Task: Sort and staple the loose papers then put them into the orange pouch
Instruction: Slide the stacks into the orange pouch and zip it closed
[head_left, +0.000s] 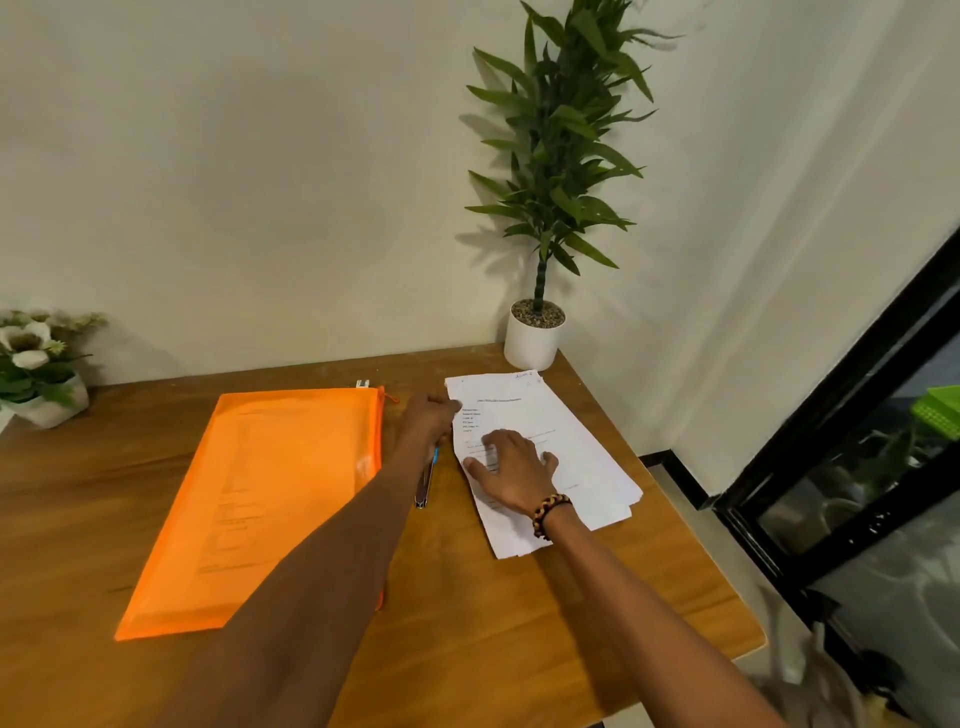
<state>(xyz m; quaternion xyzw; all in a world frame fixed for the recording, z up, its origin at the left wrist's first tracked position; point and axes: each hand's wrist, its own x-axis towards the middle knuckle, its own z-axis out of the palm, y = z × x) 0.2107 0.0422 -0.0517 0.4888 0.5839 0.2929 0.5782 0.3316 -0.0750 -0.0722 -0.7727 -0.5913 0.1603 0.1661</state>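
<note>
Papers (550, 447) lie in a loose, fanned stack at the right side of the bench (467, 613), edges misaligned at the near end. Right hand (511, 467) lies flat on top, fingers spread, pressing the stack down. Left hand (428, 418) is at the stack's 9 o'clock edge, fingers curled at the top-left corner; whether it pinches the sheet or only touches it I cannot tell. Stapler (426, 478), silver with a blue tip, lies on the bench just under the left wrist, between papers and orange pouch (270, 499). Pouch lies flat at 9 o'clock from the papers, well inside the bench, zipper end toward 12; it already seems to hold printed sheets, faintly visible through the fabric. Risks, as I judge them: stapling before squaring the stack pins the sheets skewed; lifting the corner while the right palm pins the middle could crease or tear the top sheet; the left forearm sweeping back could knock the stapler; the stack's near-right corner sits near the bench edge at 4 o'clock, so a push could slide sheets off. Around: potted plant (537, 332) at 12 o'clock of the papers, just beside the far corner, limiting room to shove the stack away; flower pot (41, 384) far left, clear of the work.
</note>
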